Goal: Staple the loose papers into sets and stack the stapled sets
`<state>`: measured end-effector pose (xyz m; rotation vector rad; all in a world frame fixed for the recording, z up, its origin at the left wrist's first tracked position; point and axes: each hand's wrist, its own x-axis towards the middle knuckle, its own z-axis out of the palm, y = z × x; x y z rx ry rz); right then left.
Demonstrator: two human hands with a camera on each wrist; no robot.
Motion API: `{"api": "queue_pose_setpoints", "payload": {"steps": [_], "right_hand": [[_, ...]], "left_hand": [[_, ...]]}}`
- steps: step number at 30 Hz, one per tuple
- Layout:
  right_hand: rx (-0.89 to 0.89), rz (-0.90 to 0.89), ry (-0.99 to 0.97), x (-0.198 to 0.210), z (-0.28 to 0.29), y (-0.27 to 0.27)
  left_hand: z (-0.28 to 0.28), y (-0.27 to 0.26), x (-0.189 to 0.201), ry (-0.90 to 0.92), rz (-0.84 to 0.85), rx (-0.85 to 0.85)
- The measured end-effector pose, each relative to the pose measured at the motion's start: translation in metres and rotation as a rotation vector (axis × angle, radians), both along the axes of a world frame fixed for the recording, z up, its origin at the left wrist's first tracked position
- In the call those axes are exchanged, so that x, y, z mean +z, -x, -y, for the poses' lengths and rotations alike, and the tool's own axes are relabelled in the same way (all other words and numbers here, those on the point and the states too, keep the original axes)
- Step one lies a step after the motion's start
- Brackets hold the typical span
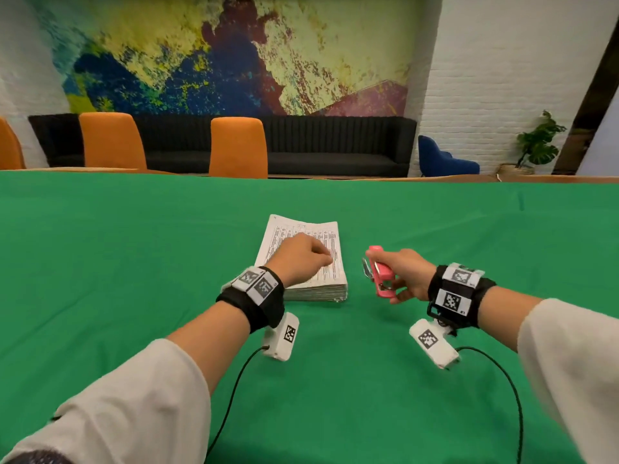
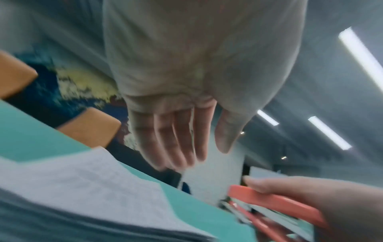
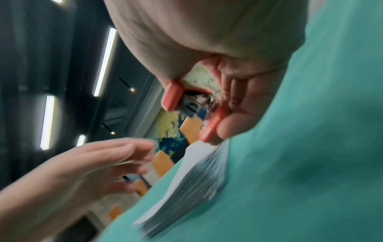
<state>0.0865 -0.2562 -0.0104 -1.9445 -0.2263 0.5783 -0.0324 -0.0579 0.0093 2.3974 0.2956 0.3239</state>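
A thick stack of printed papers point(image 1: 303, 229) lies on the green tablecloth point(image 1: 134, 262) in the middle of the table. My left hand point(image 1: 321, 259) hovers over the near part of the stack. Its fingers point(image 2: 182, 147) are straight and relaxed in the left wrist view and hold nothing above the paper point(image 2: 82, 188). Just right of the stack, my right hand point(image 1: 402, 276) grips a pink stapler point(image 1: 382, 276) above the cloth, with the stapler's mouth gaping. The right wrist view shows the stapler point(image 3: 172, 96) between thumb and fingers, with the stack point(image 3: 196, 180) and my left hand point(image 3: 93, 163) beyond.
Black cables point(image 1: 234, 390) trail from both wrist cameras across the near cloth. Orange chairs point(image 1: 237, 145) stand at the far table edge, a black sofa point(image 1: 335, 142) behind them. A blue armchair point(image 1: 442, 159) and a plant point(image 1: 536, 142) are at the right.
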Motion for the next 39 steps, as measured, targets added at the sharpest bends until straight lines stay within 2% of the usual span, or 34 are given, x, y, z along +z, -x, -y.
{"api": "queue_pose_setpoints", "payload": {"steps": [2, 4, 10, 13, 16, 18, 20, 23, 26, 28, 30, 35, 38, 39], "right_hand": [[-0.021, 0.059, 0.089, 0.001, -0.004, -0.022], [-0.012, 0.115, 0.219, -0.001, -0.014, -0.037], [0.146, 0.264, 0.513, -0.008, -0.051, -0.054], [0.202, 0.313, 0.625, -0.015, -0.058, -0.061], [0.186, 0.363, 0.661, -0.014, -0.057, -0.061], [0.164, 0.454, 0.594, -0.009, -0.058, -0.051], [0.151, 0.516, 0.392, -0.011, -0.066, -0.046], [0.072, 0.292, 0.031, -0.017, -0.079, -0.030], [0.059, 0.062, -0.077, -0.038, -0.092, -0.028], [0.049, -0.021, -0.136, -0.072, -0.103, -0.055], [0.044, -0.102, -0.178, -0.099, -0.111, -0.079], [0.025, -0.187, -0.238, -0.073, -0.109, -0.045], [0.011, -0.182, -0.273, -0.083, -0.109, -0.058], [0.004, -0.186, -0.279, -0.067, -0.105, -0.040]], "left_hand": [[-0.024, -0.003, -0.001, -0.133, -0.015, 0.060], [-0.045, -0.006, -0.006, -0.206, -0.104, 0.055], [-0.060, -0.026, -0.024, -0.308, -0.354, -0.116], [-0.060, -0.037, -0.031, -0.322, -0.304, -0.082], [-0.079, -0.043, -0.030, -0.275, -0.207, 0.100], [-0.099, -0.041, -0.030, -0.231, -0.221, 0.217], [-0.121, -0.039, -0.037, -0.156, -0.245, 0.335], [-0.141, -0.036, -0.057, 0.132, -0.220, 0.448], [-0.149, -0.036, -0.079, 0.418, -0.153, 0.468], [-0.156, -0.042, -0.097, 0.535, -0.109, 0.459], [-0.160, -0.047, -0.109, 0.587, -0.099, 0.443], [-0.159, -0.049, -0.114, 0.647, -0.070, 0.408], [-0.176, -0.058, -0.129, 0.639, -0.085, 0.402], [-0.181, -0.061, -0.134, 0.638, -0.086, 0.406]]}}
